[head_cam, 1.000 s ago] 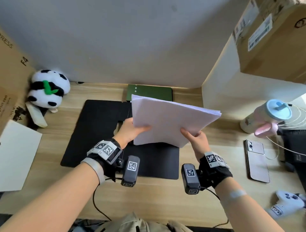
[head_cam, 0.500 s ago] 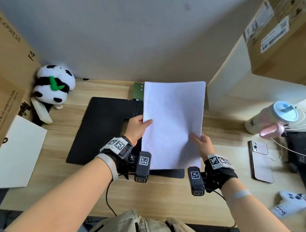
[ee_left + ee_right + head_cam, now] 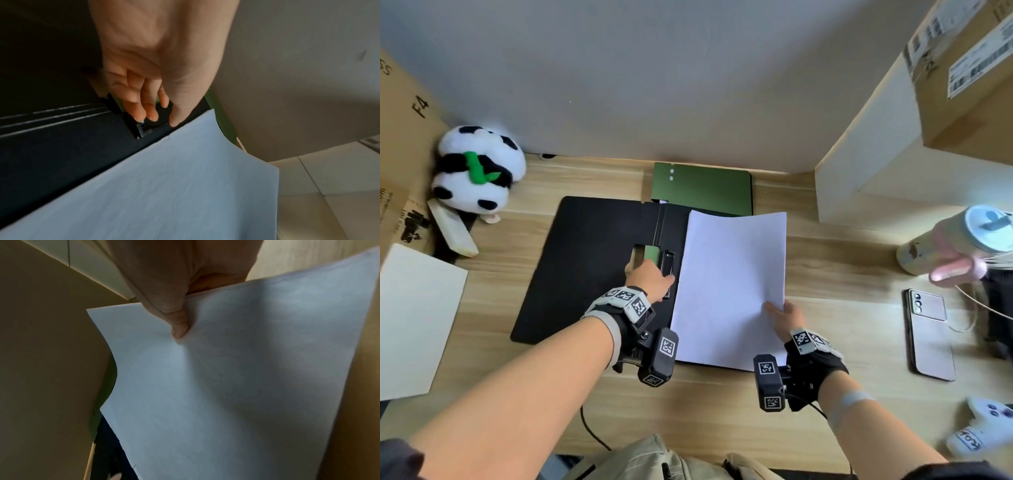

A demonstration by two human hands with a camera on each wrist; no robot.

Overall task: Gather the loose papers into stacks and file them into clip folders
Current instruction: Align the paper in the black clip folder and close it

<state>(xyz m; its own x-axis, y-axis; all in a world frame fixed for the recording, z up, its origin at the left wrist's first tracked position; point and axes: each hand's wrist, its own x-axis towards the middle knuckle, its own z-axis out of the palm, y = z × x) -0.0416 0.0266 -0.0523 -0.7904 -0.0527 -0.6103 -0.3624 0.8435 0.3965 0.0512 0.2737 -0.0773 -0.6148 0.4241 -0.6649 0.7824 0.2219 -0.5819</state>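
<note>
A black clip folder [image 3: 592, 260] lies open on the wooden desk. A white paper stack [image 3: 729, 287] lies on its right half, with the far edge bowed up a little. My right hand [image 3: 784, 315] pinches the stack's near right edge, thumb [image 3: 180, 327] on top and the fingers hidden beneath. My left hand [image 3: 652, 279] is at the spine, where its curled fingertips [image 3: 144, 113] and thumb grip the black clip [image 3: 144, 128]. The stack's left edge [image 3: 185, 186] lies just beside that clip. A green folder [image 3: 705, 188] lies shut behind the black one.
A panda plush [image 3: 476, 171] sits at the back left beside a cardboard box. A white sheet [image 3: 414, 318] lies at the left edge. On the right are a pink bottle [image 3: 955, 240], a phone [image 3: 929, 334], cables and a white controller [image 3: 983, 431].
The stack, held in the air by both hands, has come down onto the folder's right half. My left hand let go of it and moved to the clip.
</note>
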